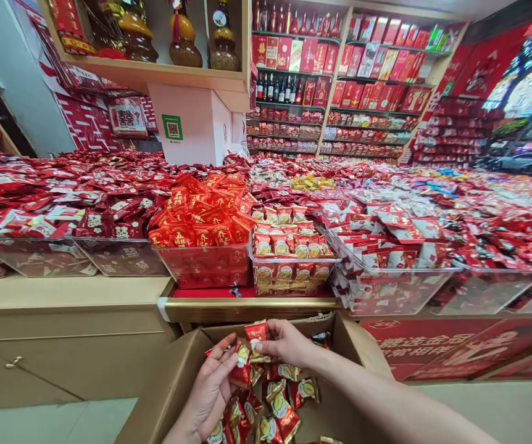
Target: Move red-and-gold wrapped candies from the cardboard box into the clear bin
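Note:
My left hand [213,385] is closed on a red and gold wrapped candy [242,364] with a yellow fruit picture. Close beside it, my right hand [287,342] pinches another red candy packet [255,332] between thumb and fingers. Both hands are over an open cardboard box [363,354], where several loose candies [282,407] of the same kind lie. Just beyond the box, a clear plastic bin [296,268] holds matching packets stacked in rows.
Left of that bin stands one with bright red packets [201,225]. More clear bins [395,287] of wrapped sweets line the counter [62,296]. A white pillar with a QR code [172,127] rises behind. Bottles and red boxes [289,54] fill the back shelves.

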`<state>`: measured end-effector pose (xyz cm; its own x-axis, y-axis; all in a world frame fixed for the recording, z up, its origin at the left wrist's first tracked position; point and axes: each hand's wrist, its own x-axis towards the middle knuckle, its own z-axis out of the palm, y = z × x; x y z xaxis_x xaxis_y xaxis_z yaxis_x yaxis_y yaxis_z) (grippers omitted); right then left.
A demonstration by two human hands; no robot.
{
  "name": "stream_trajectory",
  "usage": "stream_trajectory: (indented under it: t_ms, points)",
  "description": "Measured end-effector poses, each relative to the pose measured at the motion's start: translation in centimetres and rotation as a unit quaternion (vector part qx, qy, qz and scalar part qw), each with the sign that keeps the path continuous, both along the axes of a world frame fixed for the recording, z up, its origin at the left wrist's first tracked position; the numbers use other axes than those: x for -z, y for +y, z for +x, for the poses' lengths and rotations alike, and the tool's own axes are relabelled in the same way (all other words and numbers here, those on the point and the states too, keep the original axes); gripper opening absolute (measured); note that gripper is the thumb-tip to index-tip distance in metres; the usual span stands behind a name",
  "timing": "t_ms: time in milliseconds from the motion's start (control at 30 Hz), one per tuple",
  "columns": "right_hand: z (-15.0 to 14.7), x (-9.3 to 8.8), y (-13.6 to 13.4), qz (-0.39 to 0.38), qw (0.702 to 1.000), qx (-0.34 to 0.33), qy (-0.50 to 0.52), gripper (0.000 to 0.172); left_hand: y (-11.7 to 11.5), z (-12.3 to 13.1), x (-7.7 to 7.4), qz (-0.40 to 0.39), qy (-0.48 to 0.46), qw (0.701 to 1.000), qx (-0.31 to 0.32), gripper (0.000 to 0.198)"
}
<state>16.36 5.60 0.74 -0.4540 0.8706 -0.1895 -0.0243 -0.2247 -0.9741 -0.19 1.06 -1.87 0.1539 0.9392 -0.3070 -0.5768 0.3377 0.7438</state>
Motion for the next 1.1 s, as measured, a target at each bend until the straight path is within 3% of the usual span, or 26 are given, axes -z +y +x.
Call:
stream_trajectory:
  t_ms: [100,233,300,400,500,667,767,967,1033,1100]
  points:
    - [0.5,-0.9,0.5,0.026,0.998,0.059,0.011,0.037,0.3,-0.3,1.9,-0.012,0.049,0.999,0.0,0.033]
    - [0.8,-1.6,0.7,0.023,0.997,0.062,0.049,0.034,0.7,0.0,3.7,0.046,0.178,0.982,0.05,0.034]
    - [0.6,-1.5,0.4,0.011,0.997,0.035,0.061,0.033,0.8,0.4,3.1,0.093,0.202,0.975,0.022,0.036]
    - [0.3,-1.2,0.0,-0.014,0.998,-0.003,0.061,0.033,0.6,1.0,1.0,0.138,0.215,0.966,-0.035,0.028]
    - [0.2,-1.2,-0.3,-0.007,0.998,0.014,0.058,0.033,0.4,1.4,-0.5,0.146,0.233,0.959,-0.068,0.02]
    - [0.5,-1.5,-0.1,0.073,0.995,0.05,0.04,0.03,0.1,1.1,-0.7,0.177,0.279,0.94,-0.088,0.007]
    - [0.7,-1.5,-0.1,0.086,0.995,0.053,0.024,0.024,0.0,0.8,-0.7,0.182,0.276,0.939,-0.089,0.004]
    - [0.8,-2.4,-0.3,0.083,0.988,0.07,0.109,0.015,0.0,1.3,-1.4,0.175,0.21,0.956,-0.104,0.003]
    - [0.9,-2.6,-0.2,0.107,0.986,0.07,0.102,0.013,-0.1,1.5,-2.0,0.142,0.13,0.979,-0.062,0.014]
    - [1.1,-2.7,-0.1,0.141,0.985,0.055,0.083,0.011,-0.3,1.5,-2.6,0.062,0.01,0.997,0.037,0.03]
